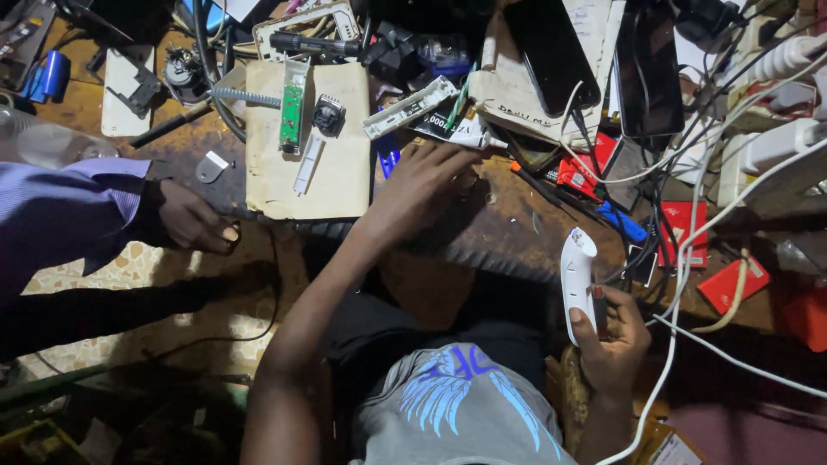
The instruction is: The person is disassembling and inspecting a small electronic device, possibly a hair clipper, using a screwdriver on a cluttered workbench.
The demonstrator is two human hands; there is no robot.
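Fingers [584,320] of the right hand [613,344] curl around the lower end of a white plastic casing [577,277], thumb along its near face; grip looks firm, clenched on the shell. The casing stands off the bench, held in the air just past the bench's near edge, close to the red packets [689,232] and crossed by white cables [689,258].

Left hand [422,185] lies palm down on the workbench [508,232], fingers spread and loosely bent, tips among the small clutter by a white pen-like tube [457,129]. Cannot tell whether anything is pinched beneath them; they look to be feeling about rather than holding.

Step in hand, as I judge it: one hand keeps the shell ready while the other searches the bench for a part or tool. The next move would call for a fine pinch on a small item among tangled leads, without dragging them.

Casing: long axis runs near upright in the view, away from the body; the rounded, hooked end points toward the far side of the bench, the plain end sits in the palm.

Further out: a cardboard sheet [306,146] bears a green circuit board [293,112] and a white strip. Two dark phones [551,52] lie on a notebook. Another person's hand [194,220], purple-sleeved, rests at the bench edge, well apart.
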